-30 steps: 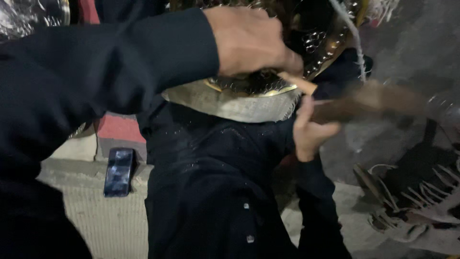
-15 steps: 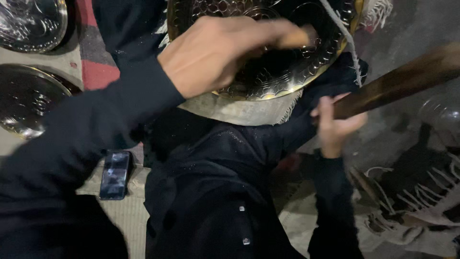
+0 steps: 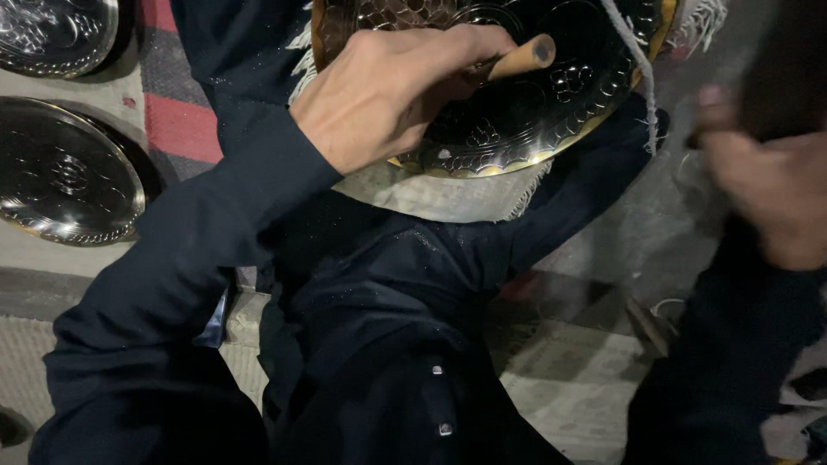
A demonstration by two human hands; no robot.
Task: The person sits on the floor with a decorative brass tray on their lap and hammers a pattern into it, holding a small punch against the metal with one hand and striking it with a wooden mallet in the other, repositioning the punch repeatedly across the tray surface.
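The left hand (image 3: 388, 90) is clamped around a wooden-handled tool (image 3: 517, 60) pressed onto the engraved brass tray (image 3: 551, 103) just beneath it. The right hand (image 3: 767, 198), blurred, is closed on a dark handle (image 3: 784, 69), well apart. A white cord (image 3: 633, 69) crosses the tray. Two silver plates (image 3: 65, 181) lie beyond the left forearm.

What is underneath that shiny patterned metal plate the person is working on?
Under the engraved plate a pale fringed cloth shows along its lower edge, lying over the person's dark-clothed lap. The left hand, holding a wooden-handled tool, covers part of the plate. What props the plate beneath the cloth is hidden.
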